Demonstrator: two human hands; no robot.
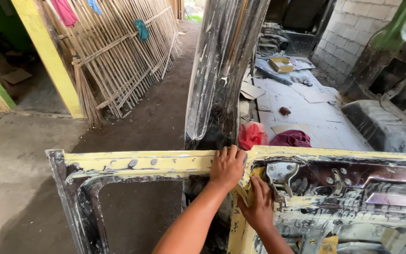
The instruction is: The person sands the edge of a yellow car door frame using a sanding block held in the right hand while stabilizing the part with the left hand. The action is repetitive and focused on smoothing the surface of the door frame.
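A car door (pixel 156 162), stripped to bare metal and smeared with pale yellow filler, lies across the bottom of the view with its window opening at the left. My left hand (pixel 227 165) rests on the door's top edge, fingers curled over it. Just below, my right hand (pixel 261 207) presses against the inner panel beside a metal latch bracket (pixel 280 175). It pinches a pale yellow strip (pixel 242 192); whether that is tape or a scraper I cannot tell.
A shiny bare-metal pillar (pixel 222 70) rises right behind the door. Bamboo lattice panels (pixel 118 61) lean at the left beside a yellow post (pixel 48 56). Red cloths (pixel 252 134), cardboard sheets and a small box (pixel 280 64) lie beyond. A block wall (pixel 353 28) and a vehicle body (pixel 386 122) stand at the right.
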